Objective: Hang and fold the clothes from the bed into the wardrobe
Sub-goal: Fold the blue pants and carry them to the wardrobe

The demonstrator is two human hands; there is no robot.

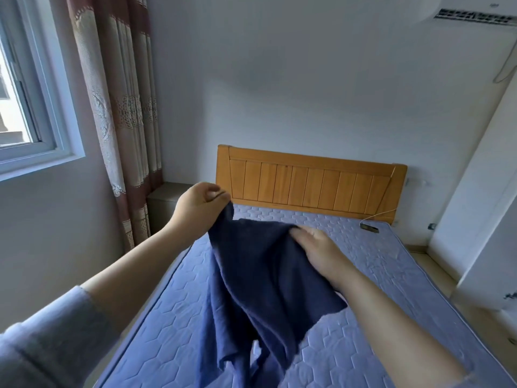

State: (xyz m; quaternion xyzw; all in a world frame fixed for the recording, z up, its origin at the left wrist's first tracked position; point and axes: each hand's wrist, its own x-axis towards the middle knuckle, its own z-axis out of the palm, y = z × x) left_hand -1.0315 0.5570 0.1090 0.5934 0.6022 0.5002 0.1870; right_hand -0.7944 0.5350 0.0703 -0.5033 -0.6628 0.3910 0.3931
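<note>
Small bedroom, pale walls, window (pixel 19 107) and patterned curtain (pixel 123 107) on your left, a wooden headboard (pixel 307 183) ahead, and the bare blue quilted mattress (pixel 391 261) spread out below you. You had the dark blue garment (pixel 260 275) up off the bed between both hands. Your left hand (pixel 201 204) pinched one top corner high, thumb against fingertips. Your right hand (pixel 316 247) sat lower with its fingers dug into a bunched fold, gripping it as far as I could tell. The rest hung down in loose twists toward the mattress, and the bottom ran out of view. That's where it could go wrong. That left pinch had very little cloth in it, so a shake to open the piece out could pull it free and drop that side. With the fabric this twisted, I couldn't tell collar from hem, and hanging or folding it before it was straightened would likely set it crooked. Also watch the small dark object with a thin cord (pixel 369 227) near the headboard, because cloth laid flat up there could catch on it. A white panel (pixel 475 219) on your right may be the wardrobe, but I couldn't say.
</note>
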